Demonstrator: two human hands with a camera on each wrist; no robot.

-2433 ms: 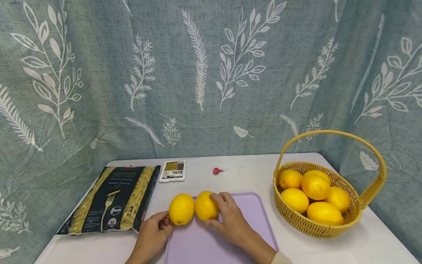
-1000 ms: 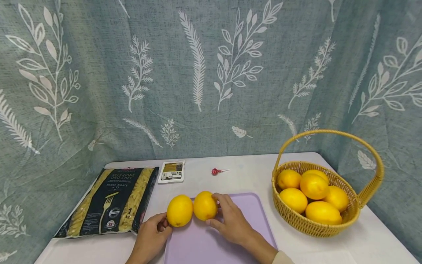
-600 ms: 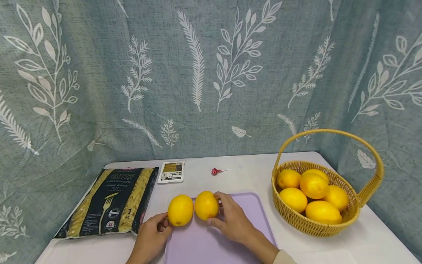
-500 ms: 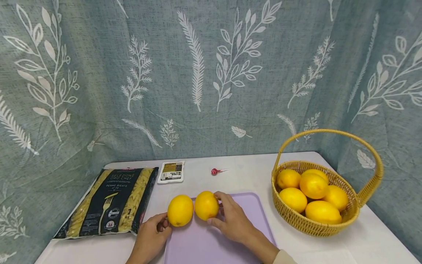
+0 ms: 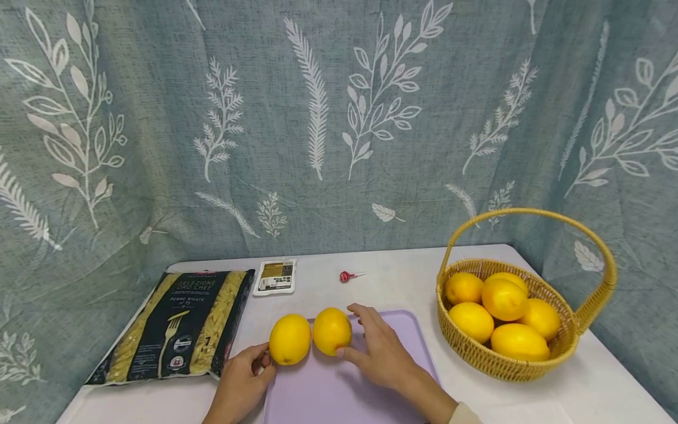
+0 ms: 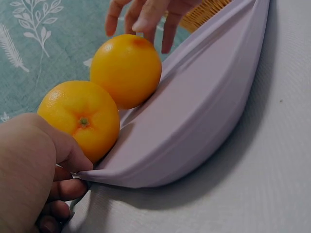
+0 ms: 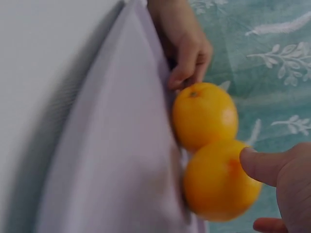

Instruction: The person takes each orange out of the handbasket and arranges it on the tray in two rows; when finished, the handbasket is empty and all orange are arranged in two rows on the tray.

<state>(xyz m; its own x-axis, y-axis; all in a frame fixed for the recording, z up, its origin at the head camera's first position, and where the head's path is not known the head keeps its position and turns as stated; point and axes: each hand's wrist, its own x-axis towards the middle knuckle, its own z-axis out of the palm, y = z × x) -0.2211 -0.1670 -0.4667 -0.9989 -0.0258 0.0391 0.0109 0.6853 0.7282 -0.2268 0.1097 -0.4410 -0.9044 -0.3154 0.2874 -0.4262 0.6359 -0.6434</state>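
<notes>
Two yellow citrus fruits sit side by side on the far left rim of a purple tray [image 5: 318, 394]. The left fruit [image 5: 289, 338] touches the right fruit [image 5: 331, 331]. My left hand [image 5: 249, 371] pinches the tray's left edge, thumb on top and fingers curled beneath, right beside the left fruit [image 6: 80, 119]. My right hand [image 5: 371, 341] is spread out with straight fingers [image 6: 146, 14] lifted behind the right fruit [image 6: 126, 68]. Only its thumb [image 7: 265, 165] touches that fruit [image 7: 218, 182].
A wicker basket [image 5: 498, 365] with a tall handle and several yellow fruits stands at the right. A dark pasta bag [image 5: 180, 321] lies at the left. A small packet [image 5: 276, 275] and a red lollipop [image 5: 346, 275] lie near the leaf-print curtain behind.
My right hand's fingers, earlier wrapped round the right fruit, have lifted off and straightened. The left hand and both fruits have stayed put.
</notes>
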